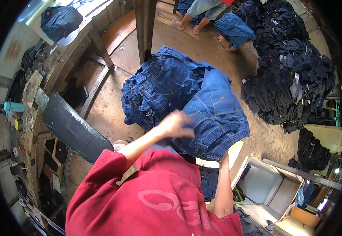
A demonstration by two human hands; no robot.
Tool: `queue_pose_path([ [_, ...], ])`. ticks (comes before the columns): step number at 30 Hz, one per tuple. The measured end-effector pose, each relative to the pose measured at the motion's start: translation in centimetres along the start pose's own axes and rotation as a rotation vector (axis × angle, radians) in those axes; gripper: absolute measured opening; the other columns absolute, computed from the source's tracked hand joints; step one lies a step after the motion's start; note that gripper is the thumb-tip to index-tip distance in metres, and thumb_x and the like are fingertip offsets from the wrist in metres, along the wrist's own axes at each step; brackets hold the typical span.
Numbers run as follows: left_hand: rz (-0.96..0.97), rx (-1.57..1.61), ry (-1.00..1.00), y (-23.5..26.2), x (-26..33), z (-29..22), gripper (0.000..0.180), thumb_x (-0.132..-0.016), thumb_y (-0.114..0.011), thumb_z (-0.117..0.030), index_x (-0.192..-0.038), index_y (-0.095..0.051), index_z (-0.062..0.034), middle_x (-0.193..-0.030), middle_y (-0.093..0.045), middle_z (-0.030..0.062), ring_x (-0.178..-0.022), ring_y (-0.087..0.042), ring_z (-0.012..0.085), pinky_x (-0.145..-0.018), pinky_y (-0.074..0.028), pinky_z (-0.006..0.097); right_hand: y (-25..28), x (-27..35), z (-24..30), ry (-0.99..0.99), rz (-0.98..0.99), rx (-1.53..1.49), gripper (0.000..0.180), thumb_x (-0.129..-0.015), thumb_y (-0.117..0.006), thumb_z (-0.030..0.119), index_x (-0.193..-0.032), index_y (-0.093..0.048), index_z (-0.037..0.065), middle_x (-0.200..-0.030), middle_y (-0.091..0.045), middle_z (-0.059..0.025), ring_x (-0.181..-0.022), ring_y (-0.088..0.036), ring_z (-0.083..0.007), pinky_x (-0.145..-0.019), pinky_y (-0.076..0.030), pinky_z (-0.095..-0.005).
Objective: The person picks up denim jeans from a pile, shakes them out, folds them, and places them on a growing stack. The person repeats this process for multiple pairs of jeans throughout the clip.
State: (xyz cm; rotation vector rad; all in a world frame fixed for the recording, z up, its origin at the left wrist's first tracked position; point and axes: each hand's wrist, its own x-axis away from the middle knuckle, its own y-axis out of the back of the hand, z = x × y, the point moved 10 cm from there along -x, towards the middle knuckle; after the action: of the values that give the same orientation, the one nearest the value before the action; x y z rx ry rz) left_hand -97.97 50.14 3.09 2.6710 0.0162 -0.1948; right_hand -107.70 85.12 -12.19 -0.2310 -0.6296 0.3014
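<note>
The left hand [175, 125] rests half-curled on a pair of blue jeans [214, 114] topping a stack of jeans [159, 86] on the floor. The right hand is hidden beneath them, so its grip cannot be told. The denim looks soft, floppy and fairly heavy, best gripped at the thick waistband.

A stack of folded jeans [186, 102] lay at centre on the floor [112, 114], with a garment heap [289, 74] at three o'clock, a cluttered workbench [33, 102] at nine, and another person's feet [186, 25] at twelve.
</note>
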Motion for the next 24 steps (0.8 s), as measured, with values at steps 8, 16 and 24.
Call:
queue_pose_path([
  [8, -1.192, 0.172, 1.178, 18.4, 2.1, 25.6, 0.11, -0.073, -0.095, -0.039, -0.157, -0.039, 0.0069, -0.153, -0.053, 0.0312, -0.14, -0.054, 0.0419, -0.119, -0.043, 0.045, 1.6, -0.1, -1.4, 0.008, -0.016, -0.016, 0.062, -0.111, -0.049, 0.048, -0.155, -0.045, 0.004, -0.147, -0.061, -0.0119, -0.129, -0.065, -0.0283, -0.106, -0.058, -0.0445],
  [16, -0.73, -0.03, 0.032, 12.2, -11.0, 6.5, 0.042, -0.076, -0.091, -0.017, -0.111, -0.074, -0.0003, -0.126, -0.064, 0.0197, -0.123, -0.06, 0.035, -0.109, -0.048, 0.041, 6.6, -0.8, -5.2, -0.106, -0.225, -0.059, 0.057, -0.11, -0.052, 0.045, -0.152, -0.049, 0.006, -0.139, -0.067, -0.0123, -0.121, -0.07, -0.0298, -0.1, -0.062, -0.0458],
  [24, 0.539, -0.24, -0.184, -18.4, -8.6, -12.3, 0.044, -0.078, -0.082, -0.009, -0.117, -0.062, -0.0032, -0.17, -0.021, 0.0344, -0.158, -0.019, 0.0515, -0.129, -0.024, 0.06, 8.1, 0.5, -3.4, -0.081, -0.122, -0.314, 0.045, -0.106, -0.06, 0.035, -0.143, -0.061, 0.009, -0.131, -0.072, -0.0102, -0.111, -0.074, -0.0279, -0.094, -0.064, -0.0429],
])
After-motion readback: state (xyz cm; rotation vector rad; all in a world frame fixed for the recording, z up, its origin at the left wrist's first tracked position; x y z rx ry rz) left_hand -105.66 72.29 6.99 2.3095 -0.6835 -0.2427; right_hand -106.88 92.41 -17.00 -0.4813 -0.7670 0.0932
